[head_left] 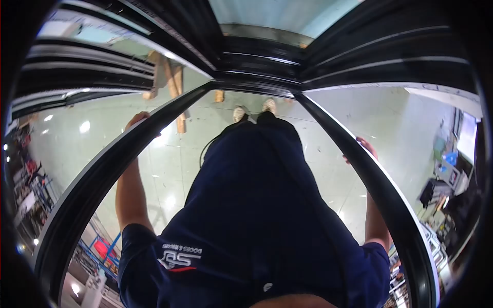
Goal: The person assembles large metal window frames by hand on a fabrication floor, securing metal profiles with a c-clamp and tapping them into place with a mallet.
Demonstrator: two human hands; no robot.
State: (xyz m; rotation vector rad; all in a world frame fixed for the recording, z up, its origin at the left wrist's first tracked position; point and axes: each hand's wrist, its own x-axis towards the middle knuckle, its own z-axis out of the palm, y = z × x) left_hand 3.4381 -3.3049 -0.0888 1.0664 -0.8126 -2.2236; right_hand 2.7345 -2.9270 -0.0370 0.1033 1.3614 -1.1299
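A large black frame (110,159) with pale outer edges surrounds my body on both sides, and its crossbar lies ahead above my feet. My left hand (137,120) is wrapped round the left side piece from outside, with part of the fingers hidden behind it. On the opposite side, my right hand (366,147) grips the right side piece (381,187), its fingertips showing at the inner edge. Both arms reach down and out beneath the frame.
Stacked black profiles (92,72) lie ahead at left, and more dark profiles (385,51) at right. Wooden supports (177,95) stand on the pale floor (328,128). Racks and a blue cart frame (105,254) are at left; a dark box (434,191) sits among clutter at right.
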